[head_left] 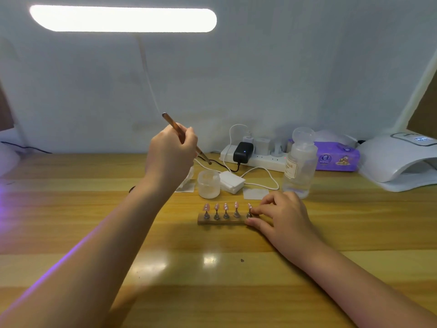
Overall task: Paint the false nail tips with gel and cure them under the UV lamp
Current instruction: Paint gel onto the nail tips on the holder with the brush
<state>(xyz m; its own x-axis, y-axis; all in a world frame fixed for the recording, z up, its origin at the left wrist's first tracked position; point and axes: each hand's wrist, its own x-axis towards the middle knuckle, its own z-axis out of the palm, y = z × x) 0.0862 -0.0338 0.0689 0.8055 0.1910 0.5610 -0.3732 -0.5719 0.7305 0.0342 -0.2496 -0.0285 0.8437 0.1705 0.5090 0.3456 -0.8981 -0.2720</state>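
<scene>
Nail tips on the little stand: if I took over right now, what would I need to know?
Left hand grips the brush, raised above the small jar, bristles clear of everything.
Right hand pinches the right end of the wooden stand, steadying it on the table.
Five nail tips stand upright on it, all pinkish; whether every one is fully coated I cannot tell.
UV lamp sits far right, nothing visible inside.
Left: finish any painting, then slide the stand under the lamp to cure.

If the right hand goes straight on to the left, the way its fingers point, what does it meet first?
The right hand already touches the nail stand at its right end. Going left, its fingers would probably first meet the rightmost nail tip.
</scene>
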